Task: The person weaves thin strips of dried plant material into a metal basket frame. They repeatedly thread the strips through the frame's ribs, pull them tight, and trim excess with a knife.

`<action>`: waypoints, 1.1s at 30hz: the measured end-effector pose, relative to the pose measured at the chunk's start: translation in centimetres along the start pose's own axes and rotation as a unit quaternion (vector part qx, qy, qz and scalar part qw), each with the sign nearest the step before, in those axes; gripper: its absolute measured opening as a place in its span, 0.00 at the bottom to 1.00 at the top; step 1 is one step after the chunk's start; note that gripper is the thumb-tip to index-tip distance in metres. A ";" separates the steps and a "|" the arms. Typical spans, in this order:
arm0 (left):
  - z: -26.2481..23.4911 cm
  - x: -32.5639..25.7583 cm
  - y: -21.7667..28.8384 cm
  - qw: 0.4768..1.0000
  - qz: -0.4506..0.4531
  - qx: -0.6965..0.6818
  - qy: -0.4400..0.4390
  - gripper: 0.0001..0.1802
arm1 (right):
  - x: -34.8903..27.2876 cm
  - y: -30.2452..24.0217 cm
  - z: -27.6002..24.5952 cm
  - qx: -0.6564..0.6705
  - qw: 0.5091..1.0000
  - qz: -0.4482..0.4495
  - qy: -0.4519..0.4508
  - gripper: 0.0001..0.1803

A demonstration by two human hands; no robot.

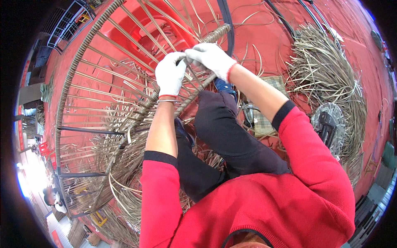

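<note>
The woven frame [71, 70] spans the upper left. At upper centre, the gloved left hand [170, 72] and right hand [210, 58] meet over its ribs, fingers bunched narrowly; whether they grip a strip I cannot tell. Meeting there probably lets both work one spot. Loose strips [326, 66] lie upper right, seemingly for easy reach.

Floor: red covering, wrinkled at right. Red plastic seat [187, 36] stands on the floor [351, 37]. Blue-grey tubular frame [59, 29], upper left. White glare [31, 175], far left. Dark stacked material [364, 217], lower right rim; kind unclear.
</note>
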State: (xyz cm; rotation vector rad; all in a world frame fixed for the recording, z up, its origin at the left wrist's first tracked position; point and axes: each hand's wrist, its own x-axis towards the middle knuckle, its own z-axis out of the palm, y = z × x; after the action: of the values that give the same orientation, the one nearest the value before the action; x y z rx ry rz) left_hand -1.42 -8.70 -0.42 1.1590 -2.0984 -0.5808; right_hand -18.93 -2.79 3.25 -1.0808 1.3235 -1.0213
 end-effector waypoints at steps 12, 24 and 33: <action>-0.4 0.4 1.1 0.980 -0.124 -0.154 -0.031 0.12 | -38.7 17.8 -22.2 -0.574 0.617 0.278 0.461 0.36; -0.3 0.3 0.7 0.954 -0.160 -0.253 -0.028 0.10 | -42.6 24.6 -28.8 -0.180 0.742 0.245 0.598 0.17; -0.2 0.7 0.2 0.945 -0.171 -0.273 -0.055 0.07 | -28.7 6.2 -13.0 -0.183 0.914 0.028 0.360 0.11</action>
State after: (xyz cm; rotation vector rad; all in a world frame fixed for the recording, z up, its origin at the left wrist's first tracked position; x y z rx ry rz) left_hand -1.72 -9.23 0.11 1.1737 -1.6580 -1.3204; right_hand -32.38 26.34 3.84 -0.9531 2.2001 -1.2146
